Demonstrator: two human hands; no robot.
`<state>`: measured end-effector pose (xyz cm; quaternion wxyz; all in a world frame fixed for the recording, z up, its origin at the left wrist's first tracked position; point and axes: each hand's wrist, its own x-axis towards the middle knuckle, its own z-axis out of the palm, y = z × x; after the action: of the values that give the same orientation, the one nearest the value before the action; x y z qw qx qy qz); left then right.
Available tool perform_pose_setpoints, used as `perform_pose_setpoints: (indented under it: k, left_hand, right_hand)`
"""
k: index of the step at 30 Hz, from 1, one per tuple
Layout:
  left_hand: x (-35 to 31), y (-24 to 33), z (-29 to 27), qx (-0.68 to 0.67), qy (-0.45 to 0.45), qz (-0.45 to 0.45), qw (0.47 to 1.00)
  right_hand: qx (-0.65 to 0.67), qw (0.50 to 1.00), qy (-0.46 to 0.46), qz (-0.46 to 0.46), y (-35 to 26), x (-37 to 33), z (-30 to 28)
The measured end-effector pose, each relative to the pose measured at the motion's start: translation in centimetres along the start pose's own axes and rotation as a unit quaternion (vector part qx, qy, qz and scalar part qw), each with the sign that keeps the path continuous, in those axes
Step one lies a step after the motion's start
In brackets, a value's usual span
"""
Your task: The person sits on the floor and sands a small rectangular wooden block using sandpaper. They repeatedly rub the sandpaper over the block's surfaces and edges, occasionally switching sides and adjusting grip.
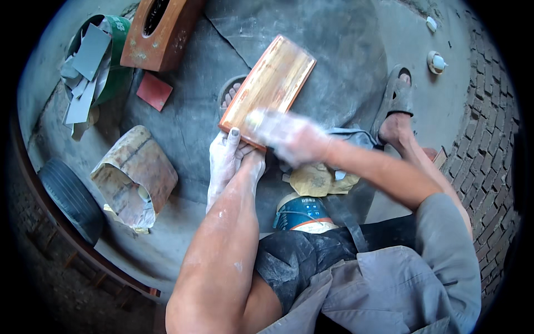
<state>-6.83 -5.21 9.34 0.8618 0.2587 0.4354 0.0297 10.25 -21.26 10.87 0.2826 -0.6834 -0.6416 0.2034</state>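
Observation:
A rectangular wooden piece (278,78) with a bare, pale wood face and orange-red edges is tilted in front of me. Its near corner is in my left hand (222,153), whose whitened thumb lies against the edge. Powder covers that hand and its fingers are closed on the wood. My right hand (295,136), blurred by motion and also dusted white, is at the lower face of the piece. A small pale yellowish thing (256,118) shows at its fingertips, too smeared to name.
A green bin (118,55) full of grey sheets stands far left, beside a red-brown wooden part (167,39) with an oval opening. Nearby are a red square (154,91), a stained open bag (136,172) and a tire (72,200). A blue bucket (303,211) sits close to me.

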Motion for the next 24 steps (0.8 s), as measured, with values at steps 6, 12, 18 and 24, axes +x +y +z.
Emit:
perform_pose_setpoints:
  k: [6, 12, 18, 24]
  left_hand:
    - [-0.1, -0.1, 0.1, -0.009, 0.003, 0.002, 1.0]
    - [-0.2, 0.5, 0.7, -0.004, -0.003, 0.003, 1.0]
    - [-0.4, 0.2, 0.4, -0.007, 0.004, 0.019, 1.0]
    - [0.6, 0.1, -0.4, 0.005, -0.028, -0.004, 1.0]
  right_hand:
    - [-0.042, 0.997, 0.028, 0.053, 0.0, -1.1, 1.3]
    - [-0.043, 0.987, 0.061, 0.14, 6.9, -1.8, -0.4]
    - [0.064, 0.984, 0.077, 0.144, -3.0, -1.8, 2.0]
    - [-0.046, 0.942, 0.153, 0.295, 7.5, 0.1, 0.9]
